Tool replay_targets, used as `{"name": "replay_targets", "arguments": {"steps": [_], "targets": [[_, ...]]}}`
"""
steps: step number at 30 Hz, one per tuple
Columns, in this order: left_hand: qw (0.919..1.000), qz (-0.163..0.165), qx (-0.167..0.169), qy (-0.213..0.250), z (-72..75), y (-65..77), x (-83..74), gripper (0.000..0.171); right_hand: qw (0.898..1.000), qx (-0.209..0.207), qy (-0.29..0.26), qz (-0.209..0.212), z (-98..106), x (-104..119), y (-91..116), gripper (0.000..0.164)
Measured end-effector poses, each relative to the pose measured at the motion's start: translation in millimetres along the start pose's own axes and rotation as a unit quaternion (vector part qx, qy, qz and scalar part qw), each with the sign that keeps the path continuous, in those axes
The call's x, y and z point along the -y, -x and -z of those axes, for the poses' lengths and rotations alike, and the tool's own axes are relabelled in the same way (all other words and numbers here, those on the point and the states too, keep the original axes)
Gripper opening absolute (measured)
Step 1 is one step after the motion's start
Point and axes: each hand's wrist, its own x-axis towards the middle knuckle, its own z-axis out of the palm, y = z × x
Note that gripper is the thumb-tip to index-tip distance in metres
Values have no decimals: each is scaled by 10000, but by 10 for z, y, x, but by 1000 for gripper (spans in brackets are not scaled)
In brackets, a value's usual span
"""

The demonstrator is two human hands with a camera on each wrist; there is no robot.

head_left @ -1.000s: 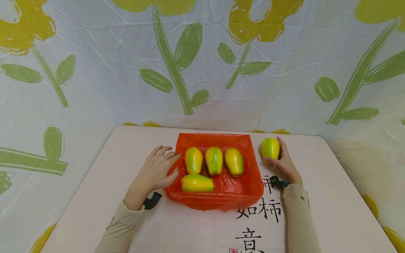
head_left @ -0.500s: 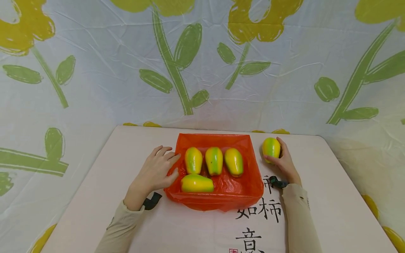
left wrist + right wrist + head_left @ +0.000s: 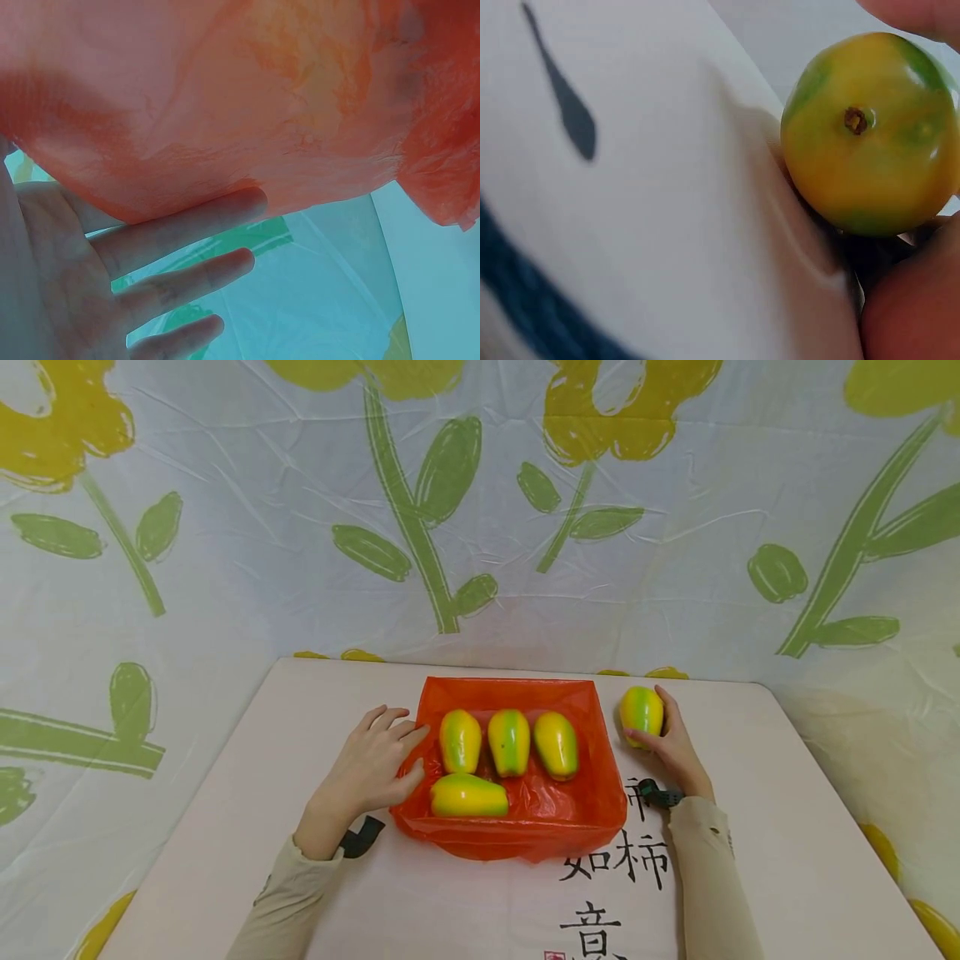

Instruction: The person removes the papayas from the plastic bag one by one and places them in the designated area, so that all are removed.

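Observation:
My right hand [image 3: 675, 747] grips a yellow-green papaya [image 3: 642, 710] at the back right of the table, thumb on its near side and fingers along its right. The right wrist view shows the brown stem end of this papaya [image 3: 870, 142]. My left hand [image 3: 371, 760] is spread at the left wall of a box-shaped container of red plastic film [image 3: 510, 831], thumb and index finger right at its rim. From below, the left hand's straight fingers [image 3: 180, 232] lie along the film's edge. Inside sit several more papayas, including an upright one [image 3: 508, 743] and one lying sideways [image 3: 468, 795].
The pale table [image 3: 225, 827] bears large black brush-written characters [image 3: 641, 860] in front and to the right of the red container. A white cloth backdrop [image 3: 300, 577] with printed yellow flowers rises behind the table. Dark straps with camera mounts [image 3: 660, 793] sit on both wrists.
The papaya in my right hand has shifted only slightly in the grip, its near end tucked a little more behind the thumb. My left hand and the container stay in place.

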Motion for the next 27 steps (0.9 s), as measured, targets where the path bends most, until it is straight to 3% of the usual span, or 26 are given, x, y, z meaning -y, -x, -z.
{"name": "replay_targets", "arguments": {"steps": [4,14,20,27], "targets": [[10000,-18,-22,-19,-1,-2,4,45,10000,-17,-98,-6,-3,22,12,104],[9999,-50,-86,-55,1,1,5,45,9999,-150,11,-45,42,-298,-118,108],[9999,-61,-105,-34,1,1,14,44,9998,-191,76,-8,44,-293,-118,106],[9999,-59,-93,-61,-5,3,13,45,9985,-554,-31,31,70,-205,-99,97]]}}
